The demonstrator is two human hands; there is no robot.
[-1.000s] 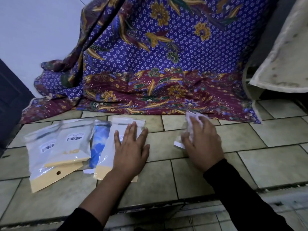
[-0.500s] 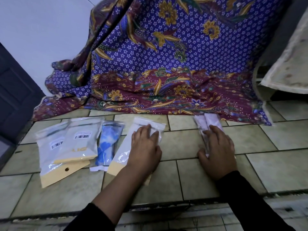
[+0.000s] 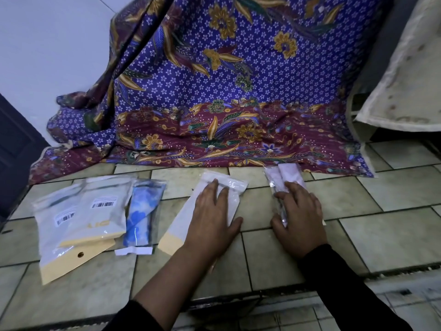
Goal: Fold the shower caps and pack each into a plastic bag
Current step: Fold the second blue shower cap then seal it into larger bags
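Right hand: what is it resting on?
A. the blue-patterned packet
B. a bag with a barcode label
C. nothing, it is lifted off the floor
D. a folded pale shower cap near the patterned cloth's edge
D: the right hand lies flat on the folded pale shower cap, well apart from the blue-patterned packet and the barcode-labelled bags at the far left.

**Blind spots**

Left hand (image 3: 212, 218) lies flat over the plastic bag (image 3: 224, 185); I can't tell what sits under the fingers. Right hand (image 3: 298, 216) hides the shower cap (image 3: 286, 174) short of its fingertips. Barcode label (image 3: 102, 204), left of the fingers: unreadable.
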